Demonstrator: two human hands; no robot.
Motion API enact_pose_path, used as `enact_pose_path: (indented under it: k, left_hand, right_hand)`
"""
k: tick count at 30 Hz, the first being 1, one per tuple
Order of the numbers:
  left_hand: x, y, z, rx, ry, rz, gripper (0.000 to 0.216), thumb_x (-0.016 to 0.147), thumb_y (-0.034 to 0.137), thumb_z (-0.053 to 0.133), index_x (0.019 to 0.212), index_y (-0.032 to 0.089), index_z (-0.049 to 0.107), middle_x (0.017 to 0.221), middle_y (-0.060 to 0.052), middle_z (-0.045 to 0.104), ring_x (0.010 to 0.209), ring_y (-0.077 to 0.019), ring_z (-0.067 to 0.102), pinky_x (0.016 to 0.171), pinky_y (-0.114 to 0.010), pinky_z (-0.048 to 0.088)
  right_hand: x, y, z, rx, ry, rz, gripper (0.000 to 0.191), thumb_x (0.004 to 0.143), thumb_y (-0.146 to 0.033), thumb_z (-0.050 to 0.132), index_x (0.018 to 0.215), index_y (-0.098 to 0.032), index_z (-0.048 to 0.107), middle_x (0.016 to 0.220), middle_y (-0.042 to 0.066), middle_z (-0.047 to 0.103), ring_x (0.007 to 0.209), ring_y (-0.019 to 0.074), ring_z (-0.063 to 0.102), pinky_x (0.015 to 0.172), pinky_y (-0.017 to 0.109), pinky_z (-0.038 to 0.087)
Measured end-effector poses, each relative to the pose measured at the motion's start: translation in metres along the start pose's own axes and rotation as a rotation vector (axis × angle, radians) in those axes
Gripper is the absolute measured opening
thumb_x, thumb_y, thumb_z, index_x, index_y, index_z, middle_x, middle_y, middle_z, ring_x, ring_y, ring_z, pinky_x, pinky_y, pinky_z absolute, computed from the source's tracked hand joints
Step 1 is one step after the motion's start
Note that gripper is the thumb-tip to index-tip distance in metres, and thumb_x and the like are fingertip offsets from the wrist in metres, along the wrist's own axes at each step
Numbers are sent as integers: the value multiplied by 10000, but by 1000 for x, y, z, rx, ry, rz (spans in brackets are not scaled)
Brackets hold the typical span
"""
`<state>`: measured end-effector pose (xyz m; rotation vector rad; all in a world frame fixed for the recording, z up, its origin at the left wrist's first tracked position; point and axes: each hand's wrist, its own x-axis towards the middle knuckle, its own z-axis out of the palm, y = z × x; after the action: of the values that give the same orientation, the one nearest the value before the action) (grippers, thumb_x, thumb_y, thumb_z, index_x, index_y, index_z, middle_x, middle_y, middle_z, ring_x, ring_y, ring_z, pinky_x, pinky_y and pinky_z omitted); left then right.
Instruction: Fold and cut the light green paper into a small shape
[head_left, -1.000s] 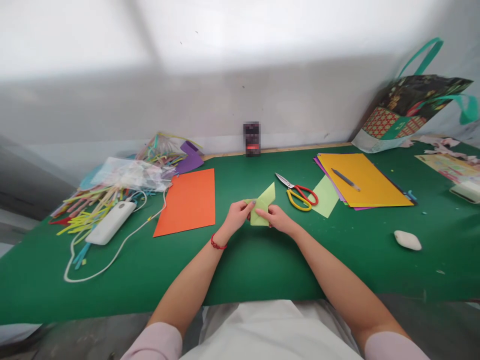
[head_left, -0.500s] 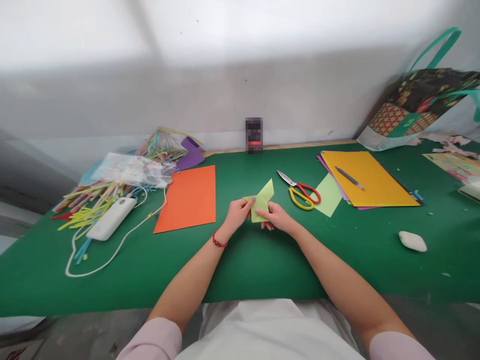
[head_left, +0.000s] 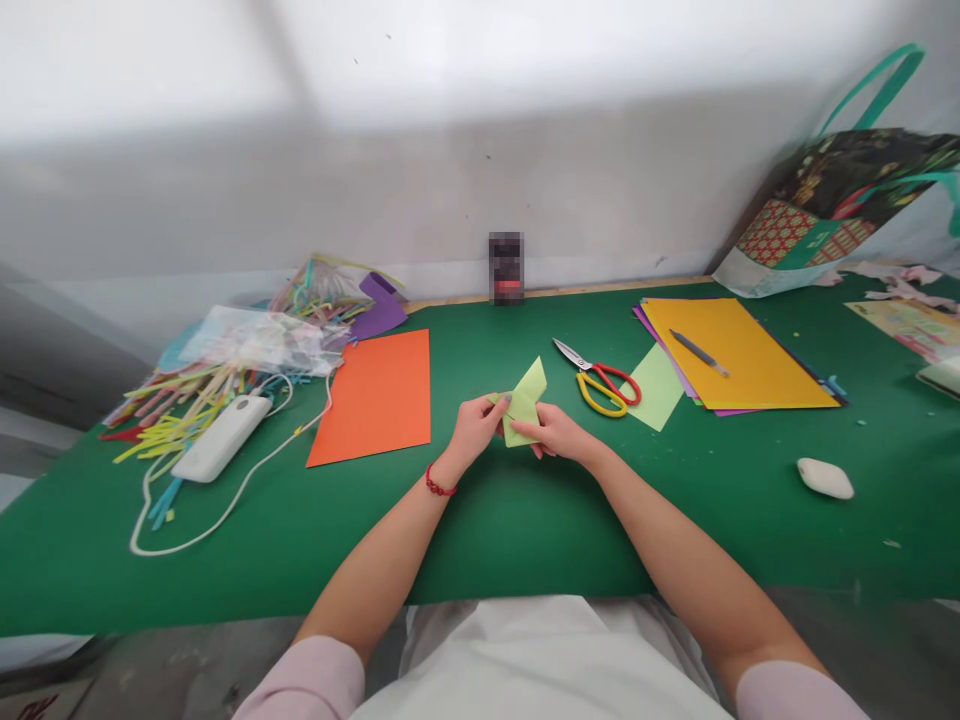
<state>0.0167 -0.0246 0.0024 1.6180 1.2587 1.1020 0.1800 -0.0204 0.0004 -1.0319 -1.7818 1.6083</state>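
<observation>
A folded piece of light green paper (head_left: 526,398) is held above the green table, one pointed flap sticking up to the right. My left hand (head_left: 478,426) pinches its left side, thumb on top. On its lower right, my right hand (head_left: 559,433) grips the paper with the thumb across the front; the other fingers are partly hidden behind. Scissors (head_left: 600,385) with one red and one yellow handle lie just beyond my right hand, partly over a flat light green sheet (head_left: 660,392).
Left are an orange sheet (head_left: 379,400), a white power bank (head_left: 223,438) with a cable, and a pile of paper strips (head_left: 161,410). Right are a yellow sheet (head_left: 757,365) on a stack, a pen (head_left: 699,353), a white case (head_left: 825,478) and a bag (head_left: 810,230). A pixelated dark object (head_left: 507,268) stands at the wall.
The folded paper has tilted slightly, and my right hand's fingers have shifted a little behind it. Both hands keep their hold. Nothing else on the table has moved.
</observation>
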Motion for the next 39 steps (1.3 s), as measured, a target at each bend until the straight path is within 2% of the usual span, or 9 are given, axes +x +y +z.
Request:
enact_pose_path:
  k: [8, 15, 23, 27, 32, 35, 39]
  left_hand:
    - [2, -6, 3, -41, -25, -5, 433, 819, 532, 509, 570, 178, 526, 491, 27, 507, 468, -107, 491, 474, -230, 395]
    - [2, -4, 3, -52, -53, 30, 445, 827, 550, 485, 577, 182, 504, 549, 24, 478, 504, -105, 454, 486, -232, 377]
    - [-3, -2, 0, 311, 58, 210, 423, 898, 413, 415, 546, 198, 320, 540, 40, 354, 512, -104, 338, 513, -249, 276]
    - [-4, -1, -2, 350, 46, 228, 413, 908, 386, 405, 549, 202, 317, 549, 36, 362, 516, -111, 355, 518, -252, 282]
    - [-7, 1, -2, 461, 113, 291, 392, 898, 363, 427, 547, 206, 354, 573, 23, 380, 526, -120, 352, 525, -266, 281]
    - [-6, 3, -5, 391, 143, 295, 389, 887, 388, 462, 550, 207, 385, 577, 20, 407, 532, -122, 371, 532, -264, 301]
    - [3, 2, -14, 166, 120, 147, 432, 877, 503, 456, 561, 210, 419, 520, 22, 462, 504, -117, 398, 519, -253, 333]
  right_hand:
    - [0, 1, -3, -23, -2, 29, 286, 707, -425, 630, 719, -159, 526, 392, -71, 487, 301, 61, 391, 315, 185, 260]
    - [0, 0, -3, -60, -2, 56, 214, 753, -357, 598, 720, -159, 525, 383, -78, 478, 301, 58, 397, 319, 175, 279]
    - [-2, -6, -5, -92, -48, 74, 207, 781, -305, 573, 644, -173, 492, 359, -77, 469, 288, 53, 372, 323, 173, 278]
    - [-1, -5, -4, -102, -56, 65, 220, 788, -297, 568, 622, -176, 486, 362, -73, 472, 288, 51, 368, 328, 176, 279]
    - [0, -2, -4, -120, -67, 51, 231, 802, -312, 557, 629, -175, 488, 377, -71, 482, 298, 53, 371, 346, 182, 294]
    - [0, 1, -2, -151, -74, 45, 210, 799, -295, 557, 639, -177, 488, 387, -74, 483, 323, 61, 404, 377, 184, 320]
    - [-1, 2, 6, -193, -141, 31, 133, 772, -253, 584, 697, -179, 502, 406, -83, 495, 375, 76, 456, 425, 184, 353]
